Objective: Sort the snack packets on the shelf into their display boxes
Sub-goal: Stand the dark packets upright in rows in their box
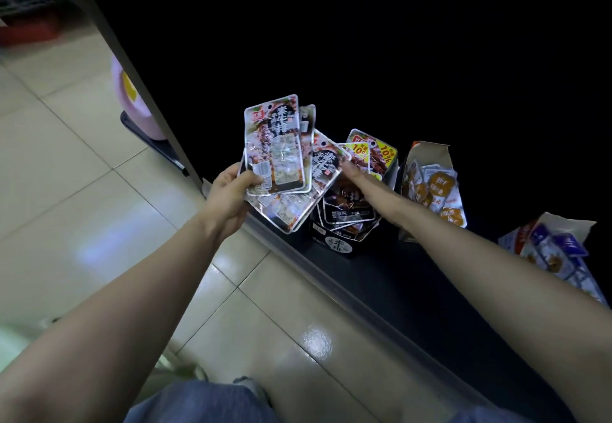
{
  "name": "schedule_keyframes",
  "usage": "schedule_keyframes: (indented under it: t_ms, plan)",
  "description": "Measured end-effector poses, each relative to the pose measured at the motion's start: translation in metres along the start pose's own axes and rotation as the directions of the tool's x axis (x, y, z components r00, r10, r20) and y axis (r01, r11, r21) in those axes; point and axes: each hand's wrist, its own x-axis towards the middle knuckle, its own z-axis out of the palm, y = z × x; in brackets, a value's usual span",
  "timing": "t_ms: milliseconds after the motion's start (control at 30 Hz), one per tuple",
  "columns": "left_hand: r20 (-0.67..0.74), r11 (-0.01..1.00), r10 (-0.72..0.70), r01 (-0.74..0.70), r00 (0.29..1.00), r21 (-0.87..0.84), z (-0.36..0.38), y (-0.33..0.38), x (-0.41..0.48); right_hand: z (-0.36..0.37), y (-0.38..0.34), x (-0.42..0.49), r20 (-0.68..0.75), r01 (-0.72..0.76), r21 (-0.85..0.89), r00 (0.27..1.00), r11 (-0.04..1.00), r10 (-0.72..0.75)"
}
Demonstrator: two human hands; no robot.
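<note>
Snack packets [275, 154] of the silver, dark-labelled kind are the batch in hand. Several are fanned upright in the left hand [228, 197], just left of centre frame, with the thumb over their lower front edge and the fingers curled behind.

The right hand [352, 170] reaches in from the right and meets a tilted packet [326, 165] of the same print. Its fingertips are hidden behind that packet, so I cannot tell whether it is pinching it or only touching it.

Condition of the shelf [414, 290], which runs from centre to lower right:
- A black box [337, 247] stands below the hands, loosely filled with dark packets [347, 208] that lie crooked and overlapping.
- Yellow-tagged packets [374, 152] stand behind it. Their box is not visible.
- A white box [427, 154] to the right holds orange-printed packets [437, 187].
- A blue-and-white box [563, 223] at the far right holds packets [556, 253] to match.

Assessment: the sort appears partly done. The two boxes on the right seem settled with one kind each. The silver packets remain outside any box, and no box for them is visible. The black box looks as though it needs tidying. The back of the shelf is too dark to inspect.
</note>
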Motion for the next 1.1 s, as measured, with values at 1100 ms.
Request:
schedule_keyframes:
  t_ms: [1100]
  plan:
    - [0.205,0.294,0.138,-0.238,0.969,0.926,0.138,-0.029,-0.017,-0.017,0.035,-0.011,-0.460,0.135,0.312,0.887,0.940,0.026]
